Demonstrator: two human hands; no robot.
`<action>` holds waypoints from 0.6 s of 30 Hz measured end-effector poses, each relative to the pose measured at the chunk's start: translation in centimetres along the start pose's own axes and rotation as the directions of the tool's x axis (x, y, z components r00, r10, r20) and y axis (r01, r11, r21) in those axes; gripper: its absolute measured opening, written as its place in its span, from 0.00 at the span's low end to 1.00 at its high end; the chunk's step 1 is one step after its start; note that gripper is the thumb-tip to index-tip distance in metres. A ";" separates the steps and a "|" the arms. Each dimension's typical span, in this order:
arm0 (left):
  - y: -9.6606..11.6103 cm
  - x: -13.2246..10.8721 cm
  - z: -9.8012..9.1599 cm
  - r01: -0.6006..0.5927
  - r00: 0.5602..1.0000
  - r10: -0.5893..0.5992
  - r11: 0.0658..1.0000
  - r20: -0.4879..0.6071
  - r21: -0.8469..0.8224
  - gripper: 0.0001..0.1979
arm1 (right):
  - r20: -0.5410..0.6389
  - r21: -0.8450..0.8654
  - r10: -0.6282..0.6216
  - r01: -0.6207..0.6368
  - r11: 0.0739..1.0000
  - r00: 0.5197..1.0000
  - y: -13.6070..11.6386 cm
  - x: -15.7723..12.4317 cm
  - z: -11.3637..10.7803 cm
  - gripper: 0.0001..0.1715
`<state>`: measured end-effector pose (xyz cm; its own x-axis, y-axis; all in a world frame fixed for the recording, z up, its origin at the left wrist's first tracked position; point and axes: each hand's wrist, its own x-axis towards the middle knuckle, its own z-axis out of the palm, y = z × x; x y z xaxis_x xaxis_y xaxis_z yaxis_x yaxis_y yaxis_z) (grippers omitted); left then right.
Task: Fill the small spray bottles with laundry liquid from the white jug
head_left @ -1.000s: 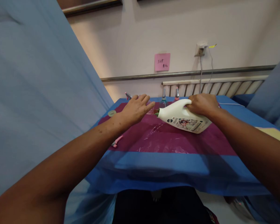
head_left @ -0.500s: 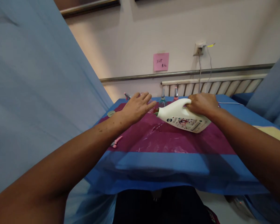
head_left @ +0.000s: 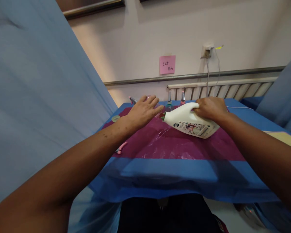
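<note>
My right hand is closed round the handle of a white detergent jug with a printed label. The jug lies tilted on its side in the air, its green-lined mouth facing left. Against that mouth is a clear pinkish bottle, mostly hidden behind my left hand. That hand reaches over the bottle with bent fingers and the thumb on the right, seemingly gripping it. A pink-and-grey spray trigger head rests on the purple sheet below my left wrist. A pale cap sits at the left.
Behind the jug stand a teal spray bottle and a pink-topped spray bottle. Another spray head shows beyond my left hand. Blue cloth covers the table. A radiator and an outlet with cords line the wall.
Almost nothing differs. My left fingers have shifted very slightly to the right; the jug and my right hand stay in place.
</note>
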<state>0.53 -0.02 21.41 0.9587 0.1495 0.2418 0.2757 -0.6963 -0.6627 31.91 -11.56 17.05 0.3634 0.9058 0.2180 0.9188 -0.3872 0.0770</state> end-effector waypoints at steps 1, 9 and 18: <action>0.0 0.0 -0.1 0.004 1.000 -0.004 1.000 0.013 0.008 0.24 | -0.001 0.003 -0.001 0.001 1.000 1.000 0.0 0.0 0.0 0.26; 0.0 -0.5 0.7 0.108 0.993 -0.103 0.987 0.054 -0.120 0.30 | -0.004 0.015 0.013 -0.013 1.000 1.000 0.6 0.1 0.3 0.29; 1.4 -2.0 2.3 0.344 0.938 -0.332 0.927 0.099 -0.153 0.35 | -0.019 0.036 0.078 -0.078 0.996 0.997 1.9 -0.2 1.0 0.31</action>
<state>-0.83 0.32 18.44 0.8150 0.4406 0.3764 0.5742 -0.7014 -0.4223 33.77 -12.35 16.19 0.4313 0.8692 0.2417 0.8928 -0.4498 0.0243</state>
